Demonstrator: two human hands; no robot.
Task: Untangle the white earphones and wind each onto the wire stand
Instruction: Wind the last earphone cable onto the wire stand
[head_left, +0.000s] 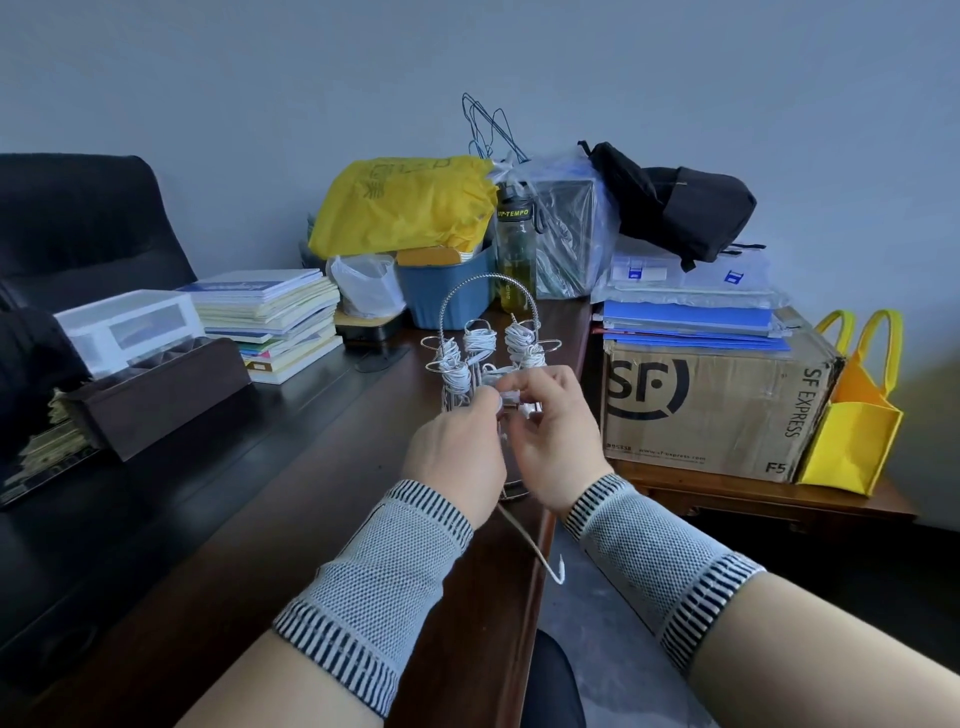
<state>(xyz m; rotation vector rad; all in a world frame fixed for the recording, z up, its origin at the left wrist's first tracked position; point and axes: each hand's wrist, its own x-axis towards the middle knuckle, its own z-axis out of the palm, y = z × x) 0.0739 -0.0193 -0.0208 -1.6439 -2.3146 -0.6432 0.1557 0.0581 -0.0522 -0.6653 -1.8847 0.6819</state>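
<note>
Left hand (457, 447): pinched a white earphone cable (524, 535); fingertips blurred.
Right hand (553, 436): gripped the same cable.
Wire stand (485, 332): near desk's right edge, base hidden by hands, wound earphones on its arms.

My left hand (457, 447) and right hand (553, 431) meet in front of the wire stand (488, 332) on the dark desk (291, 499), both pinching a white earphone cord (530, 545) whose loose end dangles below my wrists. Wound white bundles (519, 340) sit on the stand's arms.
</note>
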